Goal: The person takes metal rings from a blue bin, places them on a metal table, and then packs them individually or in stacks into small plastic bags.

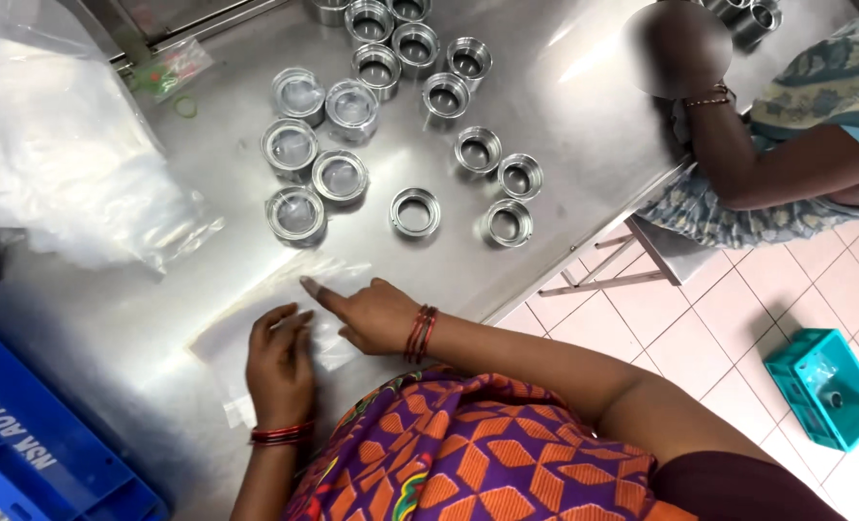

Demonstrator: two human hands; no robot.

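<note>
Left hand [280, 362] pinches thin clear plastic bag [256, 318]; right hand [372, 311], forefinger out, presses it just beside. Looks light, limp, slippery; grip edge.

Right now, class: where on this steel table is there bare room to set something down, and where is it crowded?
Bare steel table lies right of the metal rings, toward the far person's arm. A smaller patch sits between the rings and the flat clear bag under the left hand and right hand. Crowded: the ring cluster, the heap of plastic bags and the blue crate.
</note>
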